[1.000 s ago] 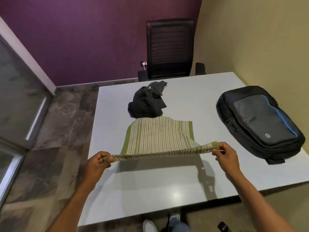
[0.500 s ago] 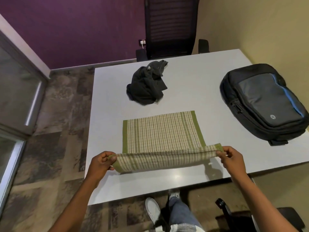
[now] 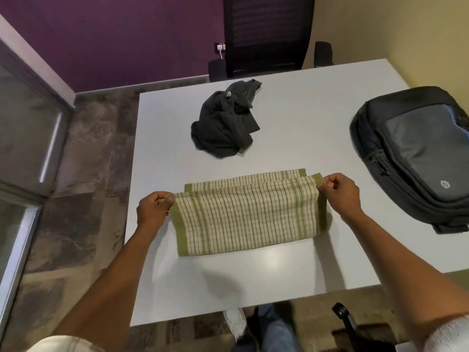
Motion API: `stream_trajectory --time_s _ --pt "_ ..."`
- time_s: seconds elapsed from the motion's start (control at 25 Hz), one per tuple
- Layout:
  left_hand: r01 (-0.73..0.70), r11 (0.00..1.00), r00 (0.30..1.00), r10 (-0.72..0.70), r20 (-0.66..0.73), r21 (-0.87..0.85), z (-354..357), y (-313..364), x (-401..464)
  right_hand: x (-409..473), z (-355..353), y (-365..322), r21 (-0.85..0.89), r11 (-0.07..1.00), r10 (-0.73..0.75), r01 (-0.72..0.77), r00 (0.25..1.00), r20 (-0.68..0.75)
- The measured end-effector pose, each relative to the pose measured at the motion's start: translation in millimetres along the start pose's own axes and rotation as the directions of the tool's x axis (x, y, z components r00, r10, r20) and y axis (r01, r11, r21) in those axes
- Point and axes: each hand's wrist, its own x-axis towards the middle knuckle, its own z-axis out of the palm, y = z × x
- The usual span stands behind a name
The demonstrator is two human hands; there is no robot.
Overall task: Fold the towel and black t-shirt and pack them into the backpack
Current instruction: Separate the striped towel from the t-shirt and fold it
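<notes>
Your left hand (image 3: 154, 210) pinches the striped towel's (image 3: 247, 219) near-left corner, fingers curled tight; your right hand (image 3: 338, 193) pinches the opposite corner the same way. The towel lies doubled over mid-table, its folded edge toward you (a lower layer peeks out behind). The black t-shirt (image 3: 225, 120) sits crumpled beyond it, apart. The backpack (image 3: 416, 153) lies closed at the right edge of the table (image 3: 291, 280), bare surface between

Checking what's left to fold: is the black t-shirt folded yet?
Not folded. The black t-shirt lies crumpled in a heap on the table, beyond the towel.
</notes>
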Motion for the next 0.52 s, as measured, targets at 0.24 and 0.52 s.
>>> stream_trajectory --time_s 0.24,0.52 --pt "0.029 0.987 0.998 -0.021 -0.052 0.16 33 -2 61 56 38 2 -0.035 0.999 -0.013 0.014 1.0 0.02" --pt "-0.061 0.976 0.972 0.106 -0.211 0.21 69 4 49 66 64 15 -0.036 0.999 -0.045 0.041 0.992 -0.114"
